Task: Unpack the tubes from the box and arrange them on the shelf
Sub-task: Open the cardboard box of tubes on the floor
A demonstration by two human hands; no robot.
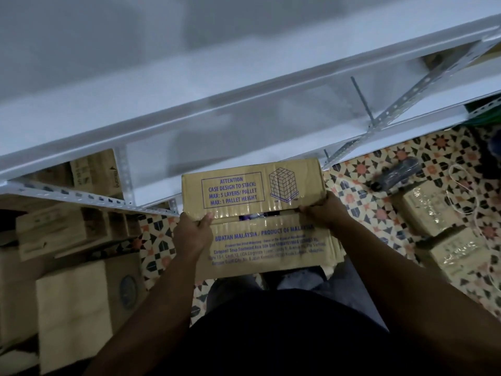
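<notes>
One box flap in left hand, right hand

Dim light falls on a star-patterned orange, black and cream tile floor. A white metal shelving unit stands far, brown cardboard cartons left, tape-wrapped cartons right.

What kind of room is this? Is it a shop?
Probably a storeroom rather than a shop floor. There's a white metal shelf, plain cartons standing about on the tiled floor, and a shipping box with pallet-stacking rules printed on it.
</notes>
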